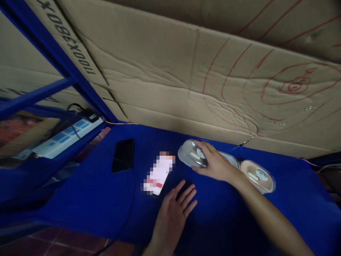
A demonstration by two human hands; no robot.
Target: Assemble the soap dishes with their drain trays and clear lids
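My right hand [213, 161] is closed around a clear oval plastic package [189, 153], gripping its right end. Inside it the contents look grey, with a small white oblong piece and a round label. A similar package [231, 160] lies beneath my right wrist, partly hidden. Farther right rests a third package [258, 176], its contents beige, also with a white oblong piece and a round label. My left hand [176, 206] is empty with its fingers spread, just right of a lit phone [159, 174] whose screen is blurred out.
A dark flat device [123, 155] lies on the blue table [93, 199], and a black cable [130, 209] runs down the left side. Cardboard panels [160, 64] stand along the back. A white power strip [69, 137] sits left, beside a blue frame [80, 85].
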